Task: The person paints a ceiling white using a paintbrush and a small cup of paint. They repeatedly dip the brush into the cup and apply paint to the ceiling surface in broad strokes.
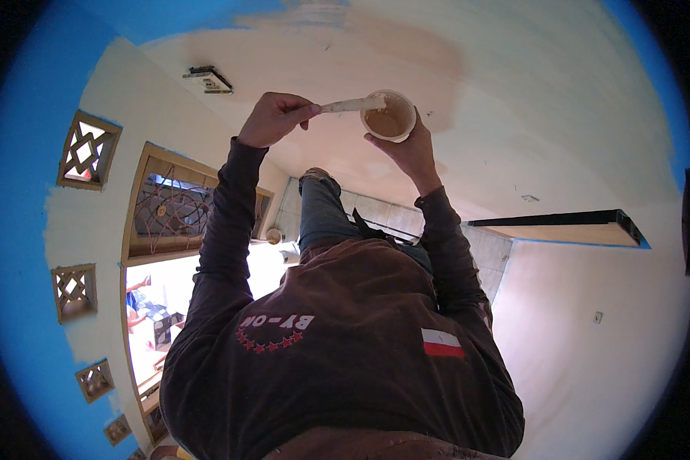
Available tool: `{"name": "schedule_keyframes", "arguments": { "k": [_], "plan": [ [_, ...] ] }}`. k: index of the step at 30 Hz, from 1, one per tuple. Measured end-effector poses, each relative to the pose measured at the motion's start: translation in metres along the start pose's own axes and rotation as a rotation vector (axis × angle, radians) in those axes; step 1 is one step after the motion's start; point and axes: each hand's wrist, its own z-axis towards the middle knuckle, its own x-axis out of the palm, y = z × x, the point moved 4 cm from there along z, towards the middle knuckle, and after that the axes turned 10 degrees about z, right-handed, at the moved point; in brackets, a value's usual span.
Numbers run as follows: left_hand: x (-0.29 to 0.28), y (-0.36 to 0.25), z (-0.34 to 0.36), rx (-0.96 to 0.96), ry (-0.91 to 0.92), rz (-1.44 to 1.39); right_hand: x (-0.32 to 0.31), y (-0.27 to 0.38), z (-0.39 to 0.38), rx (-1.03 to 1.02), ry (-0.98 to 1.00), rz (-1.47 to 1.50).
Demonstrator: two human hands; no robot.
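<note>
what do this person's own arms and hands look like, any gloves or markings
The left hand and right hand are both bare, with no gloves. The left sleeve and right sleeve are long, dark brown and creased, reaching the wrists. Small pale marks show along the outer side of the right one, too small to make out.

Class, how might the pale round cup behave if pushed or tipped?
The cup would likely roll if laid on its side, since it looks round. Its brownish contents might spill, because the top is open. It is probably fairly light, as the right hand alone supports it.
</note>
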Motion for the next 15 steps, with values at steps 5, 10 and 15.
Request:
{"name": "schedule_keyframes", "arguments": {
  "k": [5,10,15],
  "plan": [
    [0.003,0.004,-0.001,-0.046,0.018,-0.026,-0.001,0.003,-0.003,0.017,-0.006,-0.017],
    [0.010,0.001,0.000,0.046,-0.007,-0.025,-0.002,-0.003,-0.004,0.035,-0.006,0.019],
    [0.016,0.004,0.003,0.058,0.020,0.009,-0.002,-0.001,-0.005,0.045,-0.003,-0.007]
  ]
}}
